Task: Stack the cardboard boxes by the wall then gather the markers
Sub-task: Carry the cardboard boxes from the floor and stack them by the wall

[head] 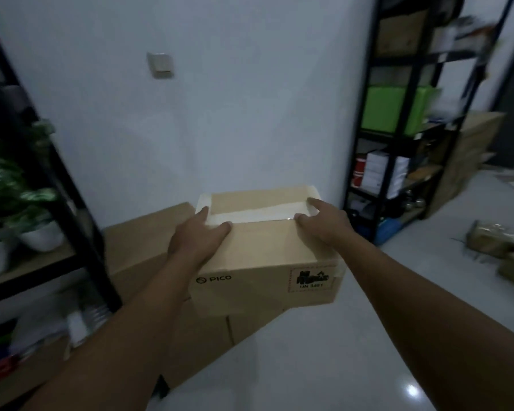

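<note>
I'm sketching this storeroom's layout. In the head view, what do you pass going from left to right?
Potted plants → left hand → right hand → green box → loose brown package.

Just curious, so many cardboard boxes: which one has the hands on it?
The taped PICO box, atop the larger plain box by the wall; left hand and right hand touch its top.

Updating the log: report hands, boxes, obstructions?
Left hand and right hand hold PICO box by its ends, thumbs on top. Box over larger box at wall, contact unclear. Nothing between them.
</note>
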